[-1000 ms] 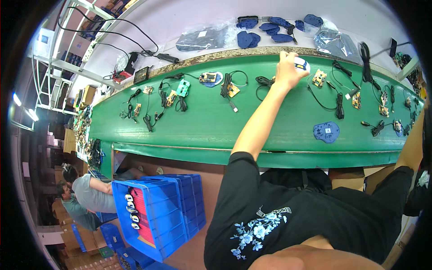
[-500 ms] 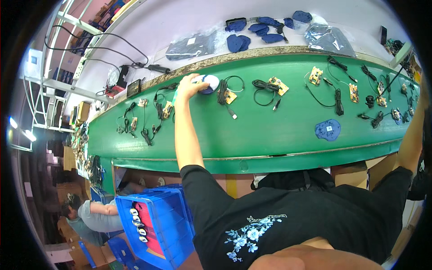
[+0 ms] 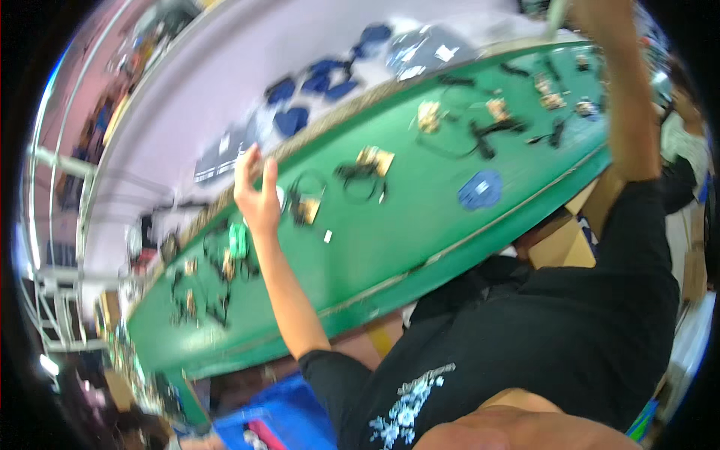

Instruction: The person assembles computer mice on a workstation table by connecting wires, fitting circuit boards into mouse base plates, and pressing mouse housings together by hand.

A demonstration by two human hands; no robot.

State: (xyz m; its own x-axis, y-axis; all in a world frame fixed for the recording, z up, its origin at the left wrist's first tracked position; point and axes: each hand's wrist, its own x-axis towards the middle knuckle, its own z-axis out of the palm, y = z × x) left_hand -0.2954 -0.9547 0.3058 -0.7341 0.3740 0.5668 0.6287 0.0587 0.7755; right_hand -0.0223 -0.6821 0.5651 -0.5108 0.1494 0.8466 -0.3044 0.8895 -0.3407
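The left hand (image 3: 257, 193) has its grip well spread, thumb and fingers standing apart with nothing to be seen between them, though blur softens the fingertips and whether they touch anything beneath cannot be told. Just beside it, mostly behind the hand, shows the curved white edge of a smooth, rounded piece (image 3: 281, 197) at the counter's far side; the rest of its shape is hidden. Next to that, on the right, lies a flat tan circuit board (image 3: 310, 211) with a black coiled cable (image 3: 297, 201), its loop smeared by motion, and a small white plug (image 3: 328, 236) near it. To the left of the wrist sits a green blocky part (image 3: 238, 240), its detail lost. Farther right come a second squarish board (image 3: 381, 160) and a bundled cable (image 3: 357, 172), then a thin, lobed blue shell (image 3: 481, 189) lying flat. The counter (image 3: 390, 247) is covered in smooth, slightly glossy green sheeting with a rough, speckled far edge. Beyond it rest more blue shells (image 3: 291, 121) and a crinkled clear plastic bag (image 3: 431, 52) with dark contents. The right forearm (image 3: 630, 105) runs off the upper edge, so the right hand and its grip cannot be seen. Below, a blue plastic crate (image 3: 296, 401) is cut off.
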